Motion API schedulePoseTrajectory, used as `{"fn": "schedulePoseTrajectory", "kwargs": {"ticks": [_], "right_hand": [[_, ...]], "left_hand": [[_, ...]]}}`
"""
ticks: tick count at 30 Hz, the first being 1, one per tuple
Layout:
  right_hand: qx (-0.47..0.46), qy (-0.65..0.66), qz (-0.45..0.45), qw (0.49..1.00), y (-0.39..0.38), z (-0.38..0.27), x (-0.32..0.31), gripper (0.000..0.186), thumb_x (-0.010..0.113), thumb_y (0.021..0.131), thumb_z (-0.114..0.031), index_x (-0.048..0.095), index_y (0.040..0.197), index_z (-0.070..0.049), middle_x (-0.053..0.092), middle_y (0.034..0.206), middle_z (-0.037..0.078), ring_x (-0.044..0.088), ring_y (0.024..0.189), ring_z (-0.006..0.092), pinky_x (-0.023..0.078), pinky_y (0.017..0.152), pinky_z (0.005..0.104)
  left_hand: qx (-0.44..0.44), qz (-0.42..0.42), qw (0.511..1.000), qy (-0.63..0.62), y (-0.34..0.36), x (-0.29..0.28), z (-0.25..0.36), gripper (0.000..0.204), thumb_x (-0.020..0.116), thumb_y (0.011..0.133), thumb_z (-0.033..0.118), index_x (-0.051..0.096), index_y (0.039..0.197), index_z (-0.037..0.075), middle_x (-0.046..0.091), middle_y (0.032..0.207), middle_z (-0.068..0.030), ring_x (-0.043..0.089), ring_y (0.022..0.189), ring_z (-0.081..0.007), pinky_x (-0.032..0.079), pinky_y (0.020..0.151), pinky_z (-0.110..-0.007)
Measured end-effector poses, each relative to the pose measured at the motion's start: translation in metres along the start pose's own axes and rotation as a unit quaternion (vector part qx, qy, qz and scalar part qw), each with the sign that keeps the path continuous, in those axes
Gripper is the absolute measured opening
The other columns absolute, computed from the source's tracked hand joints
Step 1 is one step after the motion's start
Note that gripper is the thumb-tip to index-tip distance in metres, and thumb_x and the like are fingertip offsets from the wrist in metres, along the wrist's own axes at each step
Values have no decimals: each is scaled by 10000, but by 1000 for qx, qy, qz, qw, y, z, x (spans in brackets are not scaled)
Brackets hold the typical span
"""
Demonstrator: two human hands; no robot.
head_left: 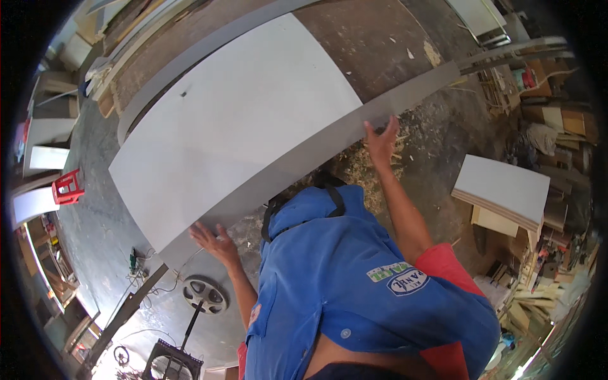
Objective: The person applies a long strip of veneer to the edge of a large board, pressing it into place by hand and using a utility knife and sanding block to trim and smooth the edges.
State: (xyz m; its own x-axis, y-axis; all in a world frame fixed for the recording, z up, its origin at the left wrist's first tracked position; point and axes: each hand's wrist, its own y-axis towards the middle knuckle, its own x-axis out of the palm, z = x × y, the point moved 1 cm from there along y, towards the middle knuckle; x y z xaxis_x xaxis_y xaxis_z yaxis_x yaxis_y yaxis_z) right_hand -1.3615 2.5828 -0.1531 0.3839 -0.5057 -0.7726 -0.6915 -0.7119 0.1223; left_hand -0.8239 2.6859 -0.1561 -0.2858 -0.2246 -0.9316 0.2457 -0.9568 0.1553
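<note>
A large white panel (247, 114) lies in front of me, with a long grey board (285, 161) running along its near edge. My left hand (216, 244) is at the grey board's near side, close to the panel's left end. Its fingers are spread, and the fingertips touch or nearly touch the board. Farther right, my right hand (382, 147) reaches to the same board's near edge. Its thumb and fingers stand apart in a curve, with nothing visible between them. Whether any fingertips go under the board is hidden.
Another grey strip (183, 54) borders the panel's far side. A brown sheet (373, 50) continues at the right. Stacked white-topped boards (503, 187) stand to my right. A fan (170, 364), a red stool (68, 187) and a green power tool (133, 259) are at left; wood shavings (364, 174) litter the floor.
</note>
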Motion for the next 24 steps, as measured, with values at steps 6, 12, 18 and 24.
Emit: {"fn": "schedulePoseTrajectory", "kwargs": {"ticks": [6,12,18,24], "right_hand": [[314,424,-59,848,-13,-13,20,503,733,932,-329,536,1312,-66,585,1215,70,579,1069,236,521,823,380],[299,461,-102,829,8,26,27,550,690,976,-279,444,1418,-61,549,1327,109,564,1108,266,498,842,403],[380,527,-119,751,24,30,31,312,667,985,-210,602,1223,-18,653,1131,97,617,1038,250,535,832,396],[335,498,-171,781,63,101,34,249,665,986,-220,630,1148,-33,674,1022,81,641,858,232,547,686,370]], "left_hand": [[-319,104,941,29,-14,-30,-175,758,612,978,477,382,1523,3,283,1601,-272,283,1471,-459,273,1180,-541],[-443,193,809,-334,0,-63,-240,474,692,961,231,562,1334,-32,651,1244,-171,670,1068,-279,546,906,-396],[-499,248,674,-485,-9,-60,-246,274,686,956,157,642,1171,-7,692,1036,-93,671,916,-211,574,833,-371],[-448,194,701,-521,4,-65,-237,271,737,915,187,661,1101,5,687,1004,-65,659,906,-199,554,833,-369]]}}
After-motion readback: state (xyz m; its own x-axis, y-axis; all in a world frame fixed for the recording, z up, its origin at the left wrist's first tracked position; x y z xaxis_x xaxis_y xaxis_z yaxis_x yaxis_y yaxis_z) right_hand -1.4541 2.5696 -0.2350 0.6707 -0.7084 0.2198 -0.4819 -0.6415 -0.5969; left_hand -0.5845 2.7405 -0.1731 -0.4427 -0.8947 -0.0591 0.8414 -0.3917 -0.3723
